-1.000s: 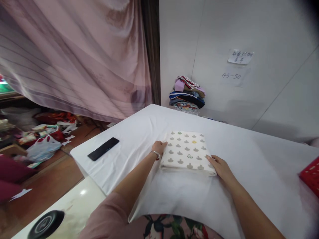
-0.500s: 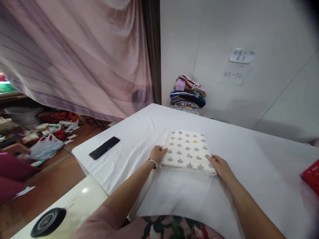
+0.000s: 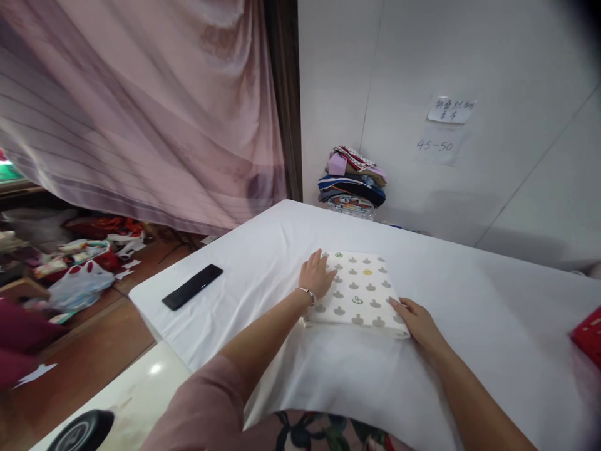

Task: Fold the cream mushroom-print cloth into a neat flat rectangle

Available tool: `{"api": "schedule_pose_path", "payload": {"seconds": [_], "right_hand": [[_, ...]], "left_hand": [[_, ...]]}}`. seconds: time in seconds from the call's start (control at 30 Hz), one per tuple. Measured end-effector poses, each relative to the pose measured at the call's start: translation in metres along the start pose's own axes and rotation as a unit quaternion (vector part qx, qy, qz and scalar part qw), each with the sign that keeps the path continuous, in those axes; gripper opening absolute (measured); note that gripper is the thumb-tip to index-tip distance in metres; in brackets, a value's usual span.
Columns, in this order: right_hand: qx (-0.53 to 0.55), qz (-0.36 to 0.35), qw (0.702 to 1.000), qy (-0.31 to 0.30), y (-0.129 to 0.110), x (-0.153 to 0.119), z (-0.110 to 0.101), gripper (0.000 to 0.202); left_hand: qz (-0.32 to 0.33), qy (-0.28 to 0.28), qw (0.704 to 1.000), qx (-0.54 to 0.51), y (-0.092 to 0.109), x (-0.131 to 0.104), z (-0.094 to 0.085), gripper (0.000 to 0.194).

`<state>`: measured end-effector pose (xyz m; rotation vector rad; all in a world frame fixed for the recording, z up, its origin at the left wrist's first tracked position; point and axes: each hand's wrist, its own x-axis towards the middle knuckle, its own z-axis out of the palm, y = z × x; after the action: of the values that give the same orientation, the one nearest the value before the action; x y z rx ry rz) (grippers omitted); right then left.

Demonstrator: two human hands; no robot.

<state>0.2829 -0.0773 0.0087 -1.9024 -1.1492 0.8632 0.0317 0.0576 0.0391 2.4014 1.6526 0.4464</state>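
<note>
A folded white cloth [image 3: 354,291] printed with grey mushroom-like shapes, plus a few green and yellow ones, lies flat on the white-covered table [image 3: 253,275]. My left hand [image 3: 317,275], a bracelet at its wrist, rests on the cloth's left side with fingers spread over the top. At the right edge, my right hand [image 3: 419,319] grips the cloth near its front corner, fingertips on the print. The underside of the cloth and how its layers lie are hidden.
A black phone [image 3: 192,288] lies at the table's left. A stack of folded fabrics [image 3: 352,181] stands by the wall beyond the far edge. Something red [image 3: 589,338] sits at the right. A round black object [image 3: 84,431] is at lower left, and a pink curtain [image 3: 188,106] hangs behind.
My left hand has moved from the cloth's left edge up and inward onto its top, fingers now spread. My right hand stays at the right edge. The view has shifted slightly.
</note>
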Motion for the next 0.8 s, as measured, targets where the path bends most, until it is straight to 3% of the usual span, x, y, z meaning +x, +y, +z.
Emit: {"api": "schedule_pose_path", "payload": {"seconds": [0.17, 0.3, 0.4, 0.53, 0.7, 0.8], "right_hand": [[0.013, 0.000, 1.000, 0.015, 0.000, -0.001, 0.003, 0.044], [0.007, 0.003, 1.000, -0.010, 0.002, 0.002, 0.000, 0.046], [-0.060, -0.004, 0.998, -0.011, 0.000, 0.003, -0.006, 0.052], [-0.207, -0.117, 0.969, 0.067, -0.028, 0.002, -0.001, 0.062], [-0.294, -0.318, 0.901, 0.014, -0.089, 0.021, 0.035, 0.065], [-0.338, -0.306, 0.890, 0.013, -0.099, 0.053, 0.052, 0.066]], "left_hand": [[-0.064, -0.106, 0.992, -0.018, -0.009, 0.022, 0.019, 0.059], [-0.052, -0.089, 0.993, -0.048, -0.025, 0.027, 0.031, 0.061], [-0.042, -0.087, 0.994, -0.055, -0.030, 0.029, 0.037, 0.063], [-0.028, -0.081, 0.995, -0.045, -0.031, 0.031, 0.040, 0.061], [-0.029, -0.076, 0.996, -0.034, -0.028, 0.030, 0.037, 0.061], [-0.030, -0.077, 0.996, -0.040, -0.027, 0.029, 0.036, 0.060]]}}
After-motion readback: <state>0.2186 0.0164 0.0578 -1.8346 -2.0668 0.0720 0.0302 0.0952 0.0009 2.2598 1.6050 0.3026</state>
